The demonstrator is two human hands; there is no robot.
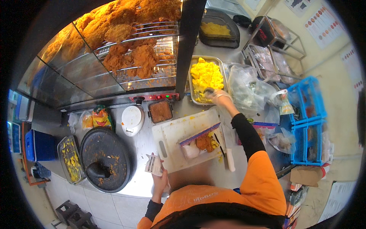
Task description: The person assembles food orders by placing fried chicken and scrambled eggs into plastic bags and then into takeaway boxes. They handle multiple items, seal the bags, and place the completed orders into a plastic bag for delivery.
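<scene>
My right hand [222,98], in what looks like a clear plastic glove, reaches to the front of a metal tray [225,78]. It grips a spoon [208,91] whose dark end rests in yellow scrambled egg [207,75]. Low in the middle, my left hand [161,180] is closed around a white printed paper packet [154,165]. Between my arms, a white cutting board [171,131] bears an opened-out wrapper or box [200,134] with white rice [190,151], brown fried chicken [204,142] and some egg. A white-handled knife [230,159] lies at the board's right edge.
A lit glass cabinet [126,49] of fried chicken stands behind the counter. At left are a large black stone mortar [124,152] with pestle [97,170], a glass dish [63,152] and a white scale [132,120]. Plastic bags [248,87] and blue baskets [309,141] crowd the right.
</scene>
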